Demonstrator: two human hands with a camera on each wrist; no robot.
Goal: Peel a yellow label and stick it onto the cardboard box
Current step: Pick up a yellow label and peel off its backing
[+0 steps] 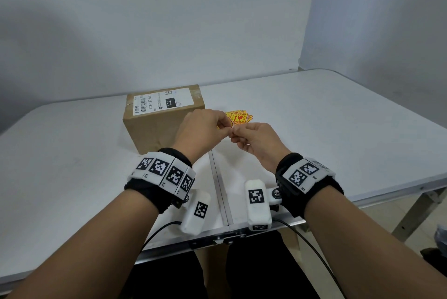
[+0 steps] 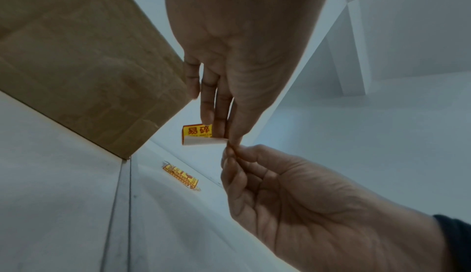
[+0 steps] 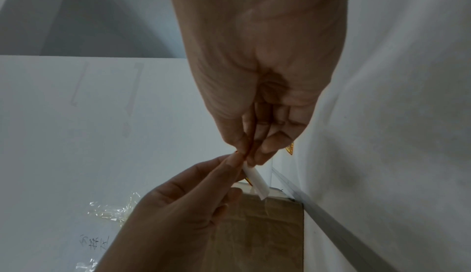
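Note:
A brown cardboard box [image 1: 159,124] with a white shipping label on top stands on the white table, left of centre. Just right of it lies a small pile of yellow labels [image 1: 239,117] with red print. My left hand [image 1: 205,127] holds one yellow label [image 2: 197,133] up in the air in front of the box, pinched between thumb and fingers. My right hand [image 1: 251,139] meets it fingertip to fingertip and pinches a corner of that label, whose white backing [image 3: 254,179] curls away. The box [image 2: 84,58] fills the left of the left wrist view, and the pile [image 2: 181,175] lies on the table below.
A seam [image 1: 220,185] runs across the white folding table between my wrists. The table's front edge [image 1: 217,238] is close to my body and the wall stands right behind the box. Crumpled clear film [image 3: 112,209] shows in the right wrist view.

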